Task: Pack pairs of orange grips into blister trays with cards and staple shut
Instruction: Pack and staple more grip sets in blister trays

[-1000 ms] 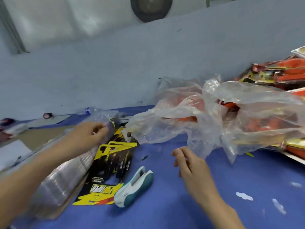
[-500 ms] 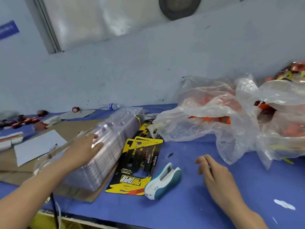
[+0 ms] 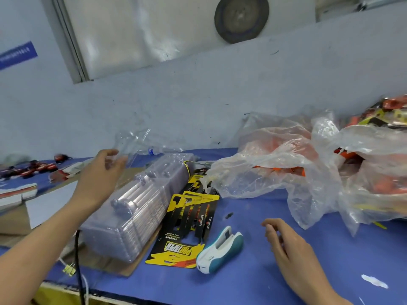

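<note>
Since the earlier frame the left hand (image 3: 100, 176) has risen off the tray stack (image 3: 141, 208) and now pinches one clear tray (image 3: 141, 143) by its edge above it. Meanwhile the right hand (image 3: 286, 245) hovers loosely curled, holding nothing, near the stapler (image 3: 220, 249). Judgement: tray light, thin, flexible, slick; take it at the rim, not the pockets. The orange grips (image 3: 277, 169) lie inside the plastic bag (image 3: 312, 194), cards (image 3: 189, 223) just beside the stack. Surface: blue table (image 3: 275, 287). Room: pale scuffed wall (image 3: 198, 106) behind.

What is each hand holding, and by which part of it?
The left hand grips one clear blister tray by its near edge, above the stack of trays. The right hand holds nothing, fingers loosely curled over the table.
</note>
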{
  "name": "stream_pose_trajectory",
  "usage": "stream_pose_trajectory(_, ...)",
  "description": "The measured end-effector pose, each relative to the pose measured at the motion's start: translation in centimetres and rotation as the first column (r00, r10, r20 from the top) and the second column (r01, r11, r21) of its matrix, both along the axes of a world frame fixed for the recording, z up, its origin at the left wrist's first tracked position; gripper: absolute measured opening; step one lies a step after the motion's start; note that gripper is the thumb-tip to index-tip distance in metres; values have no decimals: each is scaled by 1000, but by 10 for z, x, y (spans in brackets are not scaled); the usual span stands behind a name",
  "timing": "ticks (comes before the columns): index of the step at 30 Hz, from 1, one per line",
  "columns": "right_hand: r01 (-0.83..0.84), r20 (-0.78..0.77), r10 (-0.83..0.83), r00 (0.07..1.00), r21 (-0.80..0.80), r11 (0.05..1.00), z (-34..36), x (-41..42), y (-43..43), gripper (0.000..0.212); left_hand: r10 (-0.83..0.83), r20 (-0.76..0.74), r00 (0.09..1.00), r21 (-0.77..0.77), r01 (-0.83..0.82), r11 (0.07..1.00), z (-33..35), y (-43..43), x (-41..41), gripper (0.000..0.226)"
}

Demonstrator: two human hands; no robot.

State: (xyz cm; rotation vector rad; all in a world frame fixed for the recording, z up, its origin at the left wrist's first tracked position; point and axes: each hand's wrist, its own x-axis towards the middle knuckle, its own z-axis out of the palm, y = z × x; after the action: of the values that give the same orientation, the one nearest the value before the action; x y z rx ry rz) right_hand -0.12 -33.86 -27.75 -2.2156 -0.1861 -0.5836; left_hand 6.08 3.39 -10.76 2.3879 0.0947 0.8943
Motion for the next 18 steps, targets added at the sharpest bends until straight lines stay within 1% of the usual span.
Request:
stream_pose_trajectory(2, 16, 94, -19, 995, 34, 999, 17, -11, 4, 19, -77, 139, 987, -38, 83, 996, 26, -11, -18, 41)
stream_pose_trajectory(4, 28, 260, -21, 965, -23, 999, 48, -23, 11, 31, -200, 245, 949, -28, 213, 977, 52, -25, -40, 31)
stream_pose_trajectory(5, 52, 372, -23, 928, -68, 996, 68, -28, 15, 36, -270, 274, 923, -22, 287, 958, 63, -33, -52, 25)
stream_pose_trajectory(7, 151, 598, -39, 800, -140, 979, 114, -39, 18, 48, -423, 282, 861, -21, 446, 895, 80, -51, -74, 19)
stream_pose_trajectory(9, 289, 753, -51, 657, -189, 939, 170, -54, 18, 54, -594, 206, 778, -40, 613, 789, 89, -66, -91, 22)
stream_pose_trajectory(10, 360, 803, -48, 594, -212, 909, 196, -63, 17, 54, -680, 137, 720, -70, 692, 718, 92, -71, -98, 28)
stream_pose_trajectory(11, 422, 839, -30, 544, -242, 873, 217, -72, 15, 53, -761, 65, 646, -131, 761, 635, 93, -74, -104, 36)
stream_pose_trajectory(13, 514, 867, 57, 494, -344, 786, 250, -89, 4, 49, -890, -14, 455, -338, 836, 433, 89, -80, -107, 49)
stream_pose_trajectory(15, 571, 863, 152, 481, -441, 693, 269, -100, -9, 44, -963, -7, 270, -535, 812, 232, 82, -86, -102, 52)
stream_pose_trajectory(16, 591, 858, 180, 481, -469, 657, 272, -105, -17, 41, -982, -11, 191, -614, 774, 157, 77, -92, -98, 53)
stream_pose_trajectory(18, 608, 844, 229, 485, -514, 605, 271, -112, -33, 34, -998, -51, 23, -733, 679, 53, 61, -106, -90, 53)
